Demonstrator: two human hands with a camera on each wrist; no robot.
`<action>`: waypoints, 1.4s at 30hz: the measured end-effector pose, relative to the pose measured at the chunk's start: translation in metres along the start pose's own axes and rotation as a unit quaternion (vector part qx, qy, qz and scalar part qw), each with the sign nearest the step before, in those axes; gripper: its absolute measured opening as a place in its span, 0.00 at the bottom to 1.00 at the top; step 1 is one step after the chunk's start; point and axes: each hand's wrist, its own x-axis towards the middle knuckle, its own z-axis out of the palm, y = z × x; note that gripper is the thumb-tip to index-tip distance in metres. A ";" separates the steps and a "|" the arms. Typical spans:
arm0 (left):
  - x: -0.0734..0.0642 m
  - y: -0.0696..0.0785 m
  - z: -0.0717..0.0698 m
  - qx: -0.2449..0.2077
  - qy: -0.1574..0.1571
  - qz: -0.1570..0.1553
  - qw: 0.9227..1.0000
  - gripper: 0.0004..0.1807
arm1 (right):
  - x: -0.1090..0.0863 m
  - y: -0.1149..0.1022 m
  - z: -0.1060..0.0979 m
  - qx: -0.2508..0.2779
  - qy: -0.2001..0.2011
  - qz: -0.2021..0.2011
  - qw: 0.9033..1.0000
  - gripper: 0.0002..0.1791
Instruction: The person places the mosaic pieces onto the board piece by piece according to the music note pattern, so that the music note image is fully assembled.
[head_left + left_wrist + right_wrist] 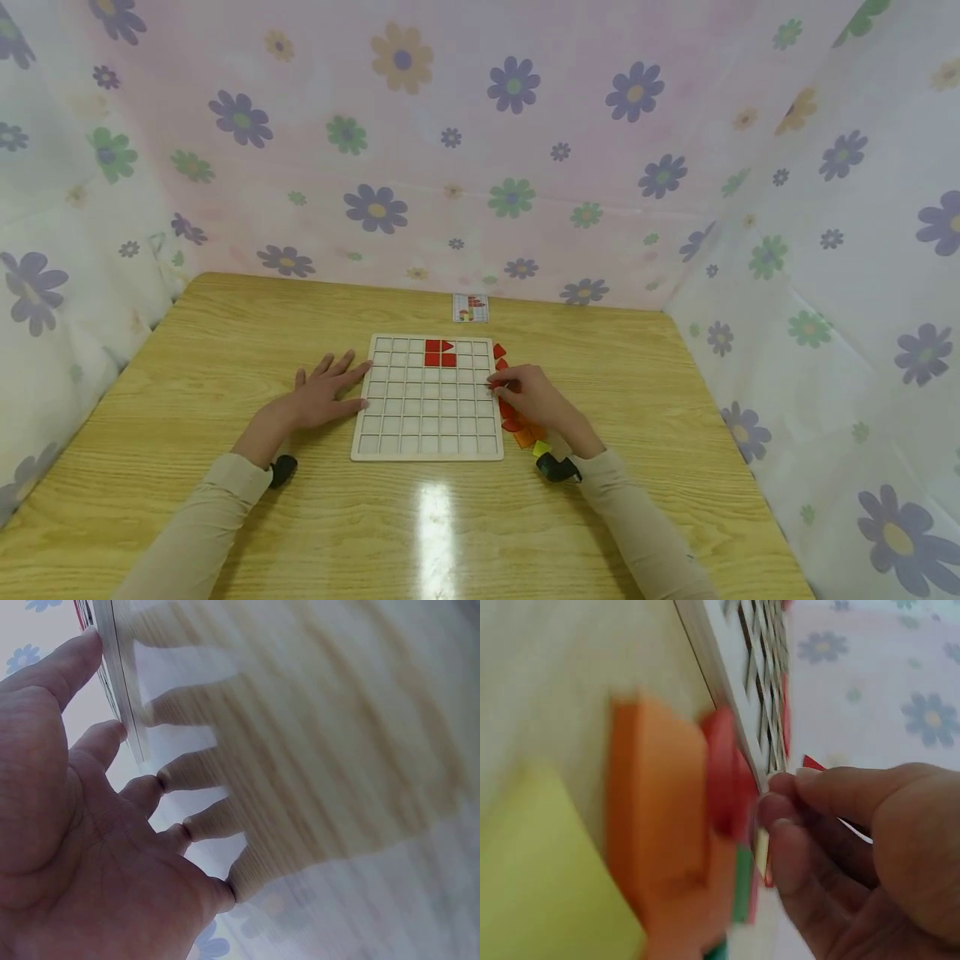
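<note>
A white grid board (427,456) lies on the table, with three red squares (432,360) and a red triangle (447,346) in its upper cells. My left hand (321,400) rests on the table, fingers spread, with the thumb and index fingertips at the board's left edge. At the right edge my right hand (534,395) pinches a small red piece between thumb and fingers; its shape is mostly hidden. Beside and under this hand lie more red pieces (500,351), orange pieces (671,817) and a yellow piece (551,870).
A small printed card (470,308) with a coloured pattern on a grid lies behind the board. Flowered cloth (450,167) hangs round the back and sides of the wood-grain table (360,525). Black wrist cameras (557,468) are on both wrists.
</note>
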 end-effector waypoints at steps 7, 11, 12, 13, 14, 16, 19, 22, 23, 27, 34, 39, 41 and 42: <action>0.000 0.000 0.000 -0.002 0.001 0.001 1.000 0.40 | 0.008 -0.011 0.018 0.068 0.062 0.008 0.996 0.08; 0.001 0.000 0.000 -0.003 0.002 0.000 1.000 0.40 | 0.015 -0.015 0.021 0.082 0.084 0.025 0.993 0.03; 0.001 -0.001 0.000 -0.003 0.002 0.000 1.000 0.40 | 0.017 -0.016 0.021 0.079 0.087 0.027 0.993 0.03; 0.001 -0.001 0.000 -0.002 0.003 0.001 1.000 0.40 | 0.019 -0.017 0.022 0.075 0.089 0.032 0.993 0.03; 0.001 -0.002 0.000 -0.001 0.002 0.000 1.000 0.40 | 0.022 -0.017 0.022 0.071 0.091 0.035 0.993 0.03; 0.001 -0.003 0.000 0.002 0.003 0.001 1.000 0.40 | 0.027 -0.016 0.023 0.069 0.096 0.043 0.992 0.04; 0.001 -0.004 0.001 0.003 0.004 0.002 1.000 0.40 | 0.035 -0.016 0.024 0.073 0.102 0.060 0.990 0.05; 0.001 -0.005 0.001 0.003 0.002 0.001 1.000 0.40 | 0.041 -0.016 0.024 0.079 0.112 0.068 0.988 0.06; 0.001 -0.005 0.000 0.002 0.002 0.002 1.000 0.40 | 0.043 -0.016 0.024 0.078 0.116 0.067 0.988 0.06; 0.000 -0.003 0.000 -0.001 -0.002 0.002 1.000 0.40 | 0.050 -0.013 0.026 0.085 0.135 0.064 0.985 0.06; 0.000 -0.001 0.000 0.000 0.000 0.002 1.000 0.40 | 0.060 -0.010 0.027 0.091 0.145 0.065 0.983 0.03; 0.001 -0.002 0.000 0.000 0.000 0.003 1.000 0.40 | 0.063 -0.007 0.027 0.092 0.133 0.077 0.984 0.03; 0.001 -0.001 0.000 0.002 0.000 0.004 1.000 0.40 | 0.064 -0.006 0.027 0.090 0.127 0.083 0.984 0.03; 0.001 -0.001 0.000 0.003 -0.001 0.003 1.000 0.40 | 0.065 -0.006 0.027 0.089 0.124 0.086 0.984 0.04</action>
